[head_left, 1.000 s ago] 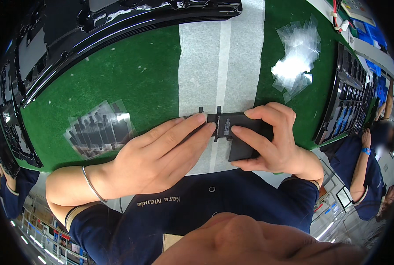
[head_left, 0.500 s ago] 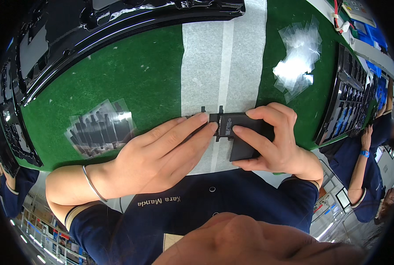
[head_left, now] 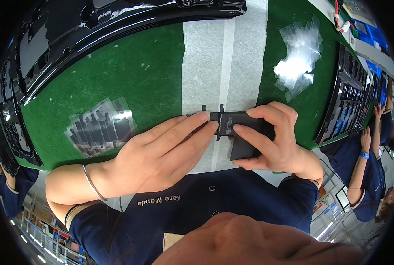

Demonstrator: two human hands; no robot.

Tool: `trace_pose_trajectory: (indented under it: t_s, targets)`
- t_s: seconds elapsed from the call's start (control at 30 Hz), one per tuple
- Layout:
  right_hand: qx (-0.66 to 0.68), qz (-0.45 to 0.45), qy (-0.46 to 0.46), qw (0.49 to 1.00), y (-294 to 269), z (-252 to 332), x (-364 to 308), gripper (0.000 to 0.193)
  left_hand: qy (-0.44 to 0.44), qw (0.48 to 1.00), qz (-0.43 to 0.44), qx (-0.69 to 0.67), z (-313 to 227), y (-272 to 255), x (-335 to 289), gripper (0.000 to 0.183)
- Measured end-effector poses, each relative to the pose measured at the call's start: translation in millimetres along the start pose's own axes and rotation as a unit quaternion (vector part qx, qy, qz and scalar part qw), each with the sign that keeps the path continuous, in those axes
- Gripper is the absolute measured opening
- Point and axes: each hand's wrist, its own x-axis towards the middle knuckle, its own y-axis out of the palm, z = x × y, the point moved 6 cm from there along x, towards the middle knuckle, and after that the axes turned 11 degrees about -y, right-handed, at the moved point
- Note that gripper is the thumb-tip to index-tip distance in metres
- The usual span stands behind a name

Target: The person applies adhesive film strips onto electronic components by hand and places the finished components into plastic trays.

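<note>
Black flat block [head_left: 243,150], just one, sits at the near end of the white strip [head_left: 206,57], grasped by its edges in the half-curled right hand [head_left: 278,141]. The left hand's [head_left: 155,152] straightened fingers partly hide one tabbed piece [head_left: 214,117], grip unclear; one striped film stack [head_left: 101,128] lies left, one clear film pile [head_left: 300,53] far right.

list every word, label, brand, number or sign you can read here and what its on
Dark blue shirt: pale embroidered lettering on the chest, legible but not copied out here.
Black flat piece in the right hand: small pale print, too small to read.
No other lettering is clear enough to read.
</note>
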Motion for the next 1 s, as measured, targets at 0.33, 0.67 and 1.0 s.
trace_pose_trajectory:
  t_s: [0.33, 0.67, 1.0]
  targets:
    - [0.013, 0.001, 0.002, 1.000, 0, 1, 3, 0.063, -0.001, 1.000, -0.005, 0.004, 2, -3, -1, 0.026]
    - [-0.001, 0.034, 0.000, 0.999, 2, 4, 4, 0.058, 0.002, 1.000, 0.002, 0.004, 3, -1, -4, 0.026]
    - [0.018, 0.015, 0.029, 0.999, -6, 18, 12, 0.068, 0.151, 0.982, -0.105, 0.052, -35, -17, -19, 0.016]
